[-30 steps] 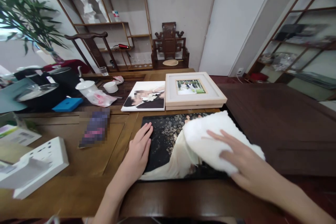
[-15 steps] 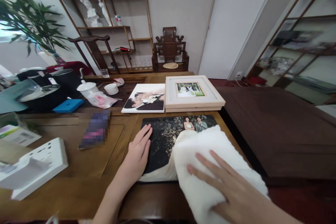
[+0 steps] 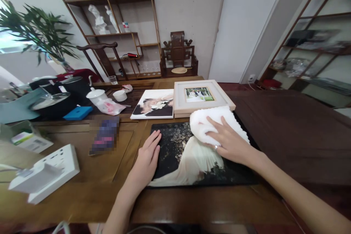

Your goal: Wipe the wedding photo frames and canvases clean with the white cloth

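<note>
A large dark photo print [image 3: 178, 161] with a white gown in it lies flat on the wooden table [image 3: 90, 175]. My left hand [image 3: 147, 159] rests open and flat on the print's left edge. My right hand [image 3: 229, 142] presses a white cloth [image 3: 205, 122] onto the print's upper right part, near the framed photo; its fingers are spread over the cloth.
A framed photo [image 3: 201, 97] and an unframed print [image 3: 153, 104] lie just behind. To the left are a blurred card [image 3: 105, 135], a white power strip [image 3: 52, 170], a blue box [image 3: 78, 112], pots, cups and a teapot. A dark bench [image 3: 287, 128] is at the right.
My right hand has swept the cloth from the print's lower right corner up to its upper right part. My left hand has stayed on the left edge.
</note>
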The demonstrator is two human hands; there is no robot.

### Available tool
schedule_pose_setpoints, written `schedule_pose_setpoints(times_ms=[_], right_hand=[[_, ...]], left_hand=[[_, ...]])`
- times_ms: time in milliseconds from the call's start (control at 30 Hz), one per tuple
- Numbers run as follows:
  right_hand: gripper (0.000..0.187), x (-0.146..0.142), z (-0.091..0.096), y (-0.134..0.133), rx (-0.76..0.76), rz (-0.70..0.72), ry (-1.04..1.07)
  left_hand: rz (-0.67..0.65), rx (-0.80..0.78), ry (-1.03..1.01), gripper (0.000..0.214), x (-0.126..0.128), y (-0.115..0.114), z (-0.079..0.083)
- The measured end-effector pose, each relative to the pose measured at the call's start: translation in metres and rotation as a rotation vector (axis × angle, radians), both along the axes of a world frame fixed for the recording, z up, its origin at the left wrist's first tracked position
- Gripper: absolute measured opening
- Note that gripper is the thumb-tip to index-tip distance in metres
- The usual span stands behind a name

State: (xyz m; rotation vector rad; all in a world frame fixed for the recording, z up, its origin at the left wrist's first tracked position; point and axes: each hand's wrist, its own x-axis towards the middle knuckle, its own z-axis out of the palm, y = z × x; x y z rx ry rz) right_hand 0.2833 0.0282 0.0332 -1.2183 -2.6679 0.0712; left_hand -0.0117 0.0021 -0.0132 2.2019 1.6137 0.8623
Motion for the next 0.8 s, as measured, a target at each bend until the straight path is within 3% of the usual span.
schedule_pose_setpoints(times_ms=[100,200,300,367,467,667,800], right_hand=[[0.045,-0.009,0.000,-0.037,-0.074,0.106,-0.026],[0.031,-0.018,0.000,-0.080,-0.134,0.262,0.006],[0.023,-0.021,0.002,-0.101,-0.124,0.341,0.038],[0.035,-0.019,0.003,-0.097,-0.135,0.326,0.042],[0.049,-0.011,0.003,-0.071,-0.145,0.205,0.053],[0.039,-0.006,-0.008,-0.008,0.060,0.016,0.046],[0.047,-0.012,-0.011,-0.008,0.082,0.022,0.037]], left_hand=[[0.000,0.003,-0.003,0.043,0.000,0.001,0.000],[-0.002,0.010,-0.001,0.044,0.000,0.002,-0.002],[-0.012,0.016,0.006,0.044,-0.001,0.003,-0.003],[-0.023,0.008,0.014,0.044,-0.002,0.003,-0.003],[-0.033,-0.012,0.021,0.043,-0.002,0.002,0.001],[-0.036,-0.023,0.003,0.044,0.000,0.000,0.005],[-0.026,-0.018,-0.007,0.045,0.002,0.001,0.004]])
